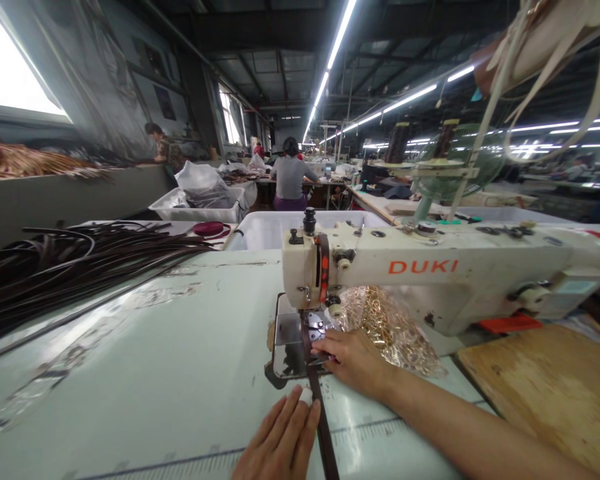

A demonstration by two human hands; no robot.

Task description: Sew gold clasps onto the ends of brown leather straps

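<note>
A dark narrow strap (pixel 323 420) runs from the table's front edge up under the needle of a white DUKI sewing machine (pixel 430 273). My left hand (pixel 280 440) lies flat on the table with fingers stretched out, its fingertips touching the strap's left side; one fingertip is taped white. My right hand (pixel 353 360) rests on the metal needle plate (pixel 287 340), fingers pressed down on the strap just in front of the presser foot.
A pile of dark straps (pixel 70 260) covers the table's left. A clear bag of gold metal fittings (pixel 390 327) lies behind my right hand. A wooden board (pixel 550 380) sits at right. White bins (pixel 260 230), a green fan (pixel 450 173) and seated people (pixel 290 177) are beyond.
</note>
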